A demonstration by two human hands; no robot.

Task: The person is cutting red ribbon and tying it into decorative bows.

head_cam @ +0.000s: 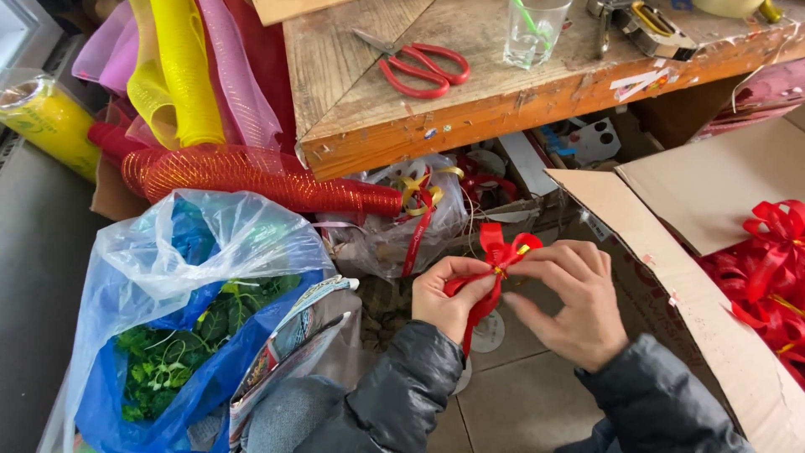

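A small red satin ribbon bow (500, 252) was mid-tying, pinched by left hand (453, 295) and right hand (574, 302); cinching its gold tie probably followed.

The red ribbon bow (501, 256) looks like smooth, glossy satin with a thin gold metallic tie. Above it, the table (503, 92) is rough, worn bare wood, bearing scissors (417, 65) with shiny metal blades and glossy red plastic handles, and a clear glass (534, 33). Left of the bow, a thin translucent plastic bag (184, 277) crinkles; right, the box (713, 252) is matt brown cardboard.
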